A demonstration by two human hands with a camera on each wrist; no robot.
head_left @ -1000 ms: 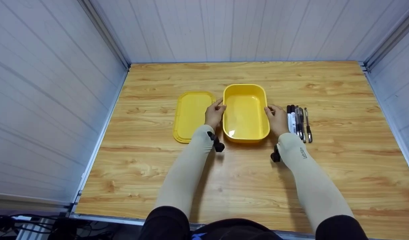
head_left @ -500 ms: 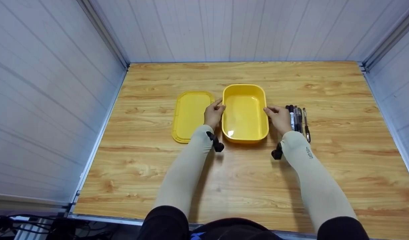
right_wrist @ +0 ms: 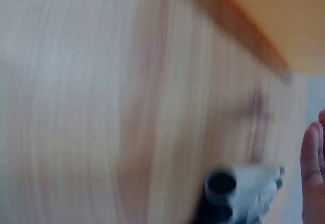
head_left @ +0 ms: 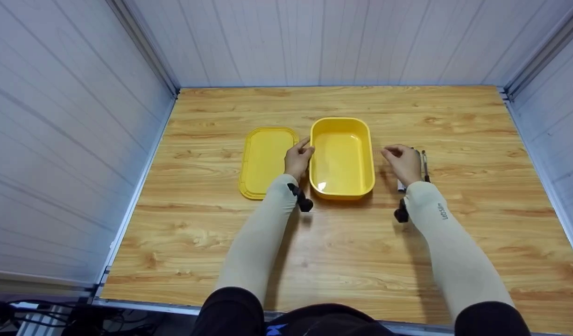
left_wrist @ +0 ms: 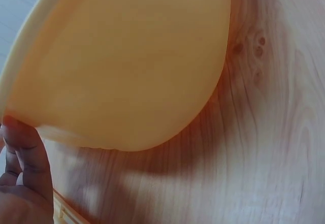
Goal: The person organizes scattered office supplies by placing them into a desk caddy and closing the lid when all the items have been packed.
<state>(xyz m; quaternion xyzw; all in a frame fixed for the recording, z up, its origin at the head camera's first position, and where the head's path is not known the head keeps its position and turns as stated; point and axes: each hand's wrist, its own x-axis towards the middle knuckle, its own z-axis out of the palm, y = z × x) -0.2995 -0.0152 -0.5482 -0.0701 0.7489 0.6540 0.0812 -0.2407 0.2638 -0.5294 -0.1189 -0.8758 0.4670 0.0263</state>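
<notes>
Though blurred, the right wrist view showed clustered pens (right_wrist: pixel 249 186) that the right hand (head_left: pixel 404 164), loosely bent and released, mostly hid from the head camera. The head view alone revealed the bare inside of the yellow box (head_left: pixel 342 158), standing between lid (head_left: pixel 269 163) and pens on the surface (head_left: pixel 342 256). The left hand (head_left: pixel 297 161) gripped its left rim.

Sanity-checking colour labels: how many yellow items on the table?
2: yellow box between left hand and right hand; yellow lid left of the box, partly behind the left hand. Small ones under the hands could be hidden.
</notes>
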